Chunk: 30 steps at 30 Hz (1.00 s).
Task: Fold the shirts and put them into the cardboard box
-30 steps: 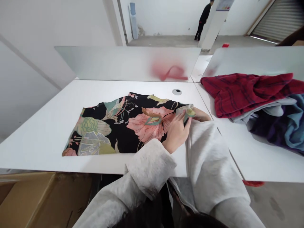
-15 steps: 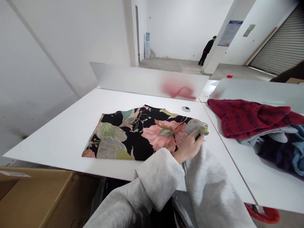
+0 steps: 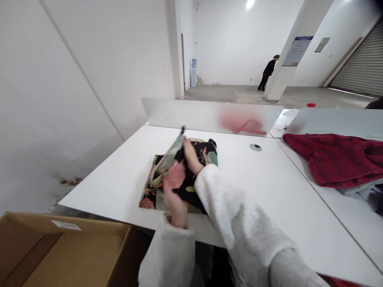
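Note:
A black floral-print garment (image 3: 211, 159), with pink and green flowers, is partly folded on the white table. Its right part is lifted and turned over toward the left, with the raised edge standing up off the layer below. My right hand (image 3: 192, 155) is closed on the far part of this flap. Nearer to me, my left hand (image 3: 175, 201), a little blurred, grips the near part of the same flap. What kind of garment it is I cannot tell.
A frosted divider (image 3: 185, 115) runs along the table's (image 3: 113, 171) back edge, a red shape behind it. Right of a cable hole (image 3: 255, 147) lies a red plaid garment (image 3: 329, 159) on other clothes. An open cardboard box (image 3: 74, 255) stands lower left. A person (image 3: 267, 73) stands far off.
The garment's right part has come up and over to the left, shortening its outline. Both hands have moved left from its right end and are now apart. The view has shifted.

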Available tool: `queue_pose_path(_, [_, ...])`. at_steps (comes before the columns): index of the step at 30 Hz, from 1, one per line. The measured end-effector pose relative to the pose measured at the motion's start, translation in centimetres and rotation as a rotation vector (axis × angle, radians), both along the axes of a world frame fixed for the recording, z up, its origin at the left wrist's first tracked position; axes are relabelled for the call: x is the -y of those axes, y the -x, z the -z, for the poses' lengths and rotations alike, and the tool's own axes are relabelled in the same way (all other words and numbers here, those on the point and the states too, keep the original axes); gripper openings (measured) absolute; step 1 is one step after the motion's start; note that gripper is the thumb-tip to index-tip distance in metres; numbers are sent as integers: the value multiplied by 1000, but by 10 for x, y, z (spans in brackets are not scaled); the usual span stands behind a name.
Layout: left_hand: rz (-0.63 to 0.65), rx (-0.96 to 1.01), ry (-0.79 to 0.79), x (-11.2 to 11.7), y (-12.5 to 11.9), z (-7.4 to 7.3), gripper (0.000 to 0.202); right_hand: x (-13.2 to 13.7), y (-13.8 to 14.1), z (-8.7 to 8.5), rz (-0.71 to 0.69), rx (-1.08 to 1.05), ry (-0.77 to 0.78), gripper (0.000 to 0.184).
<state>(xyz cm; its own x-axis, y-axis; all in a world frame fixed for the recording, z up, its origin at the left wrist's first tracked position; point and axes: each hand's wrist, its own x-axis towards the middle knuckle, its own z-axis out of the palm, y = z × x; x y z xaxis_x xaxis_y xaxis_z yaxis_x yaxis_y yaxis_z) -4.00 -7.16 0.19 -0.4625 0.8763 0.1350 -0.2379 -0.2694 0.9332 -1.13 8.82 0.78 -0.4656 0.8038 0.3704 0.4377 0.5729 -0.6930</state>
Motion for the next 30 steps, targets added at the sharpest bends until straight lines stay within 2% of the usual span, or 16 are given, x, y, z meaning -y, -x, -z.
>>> queue_pose_path(2, [-167,232,35,17,41,27,58,14,40,25,38,39,30,47])
queue_pose_path(3, [-207,321,69,24,57,38,55,23,55,39,14,160,11,53])
queue_pose_path(5, [-206,474,104,33,77,52,52,37,74,63,-18,347,-93,57])
queue_pose_path(8, [-202,647,104,33,82,55,48,46,78,81,-5,503,-206,56])
queue_pose_path(11, [-287,661,106,29,74,49,46,45,74,80,30,538,-248,56])
queue_pose_path(13, [-448,494,77,32,71,44,47,45,72,77,36,542,-261,55])
queue_pose_path(14, [-546,346,50,36,71,43,52,45,72,75,36,542,-265,55])
queue_pose_path(16, [-677,-67,-1,45,72,41,62,46,73,74,36,540,-271,55])
queue_pose_path(17, [-681,-306,-13,49,72,40,65,47,73,74,38,538,-275,55])
queue_pose_path(19, [-587,-762,-12,53,73,40,63,48,73,75,44,537,-283,55])
queue_pose_path(21, [-434,-1077,8,48,73,43,58,47,73,77,40,544,-287,55])
queue_pose_path(23, [-283,-1252,30,36,74,51,54,45,73,79,22,558,-279,54])
queue_pose_path(25, [-185,-1369,74,23,74,62,53,41,73,78,6,565,-240,52])
queue_pose_path(28, [-177,-1521,187,12,74,75,54,32,71,69,-21,527,-116,51])
queue_pose_path(30, [-188,-1603,250,10,74,79,54,24,64,59,-92,511,-36,52])
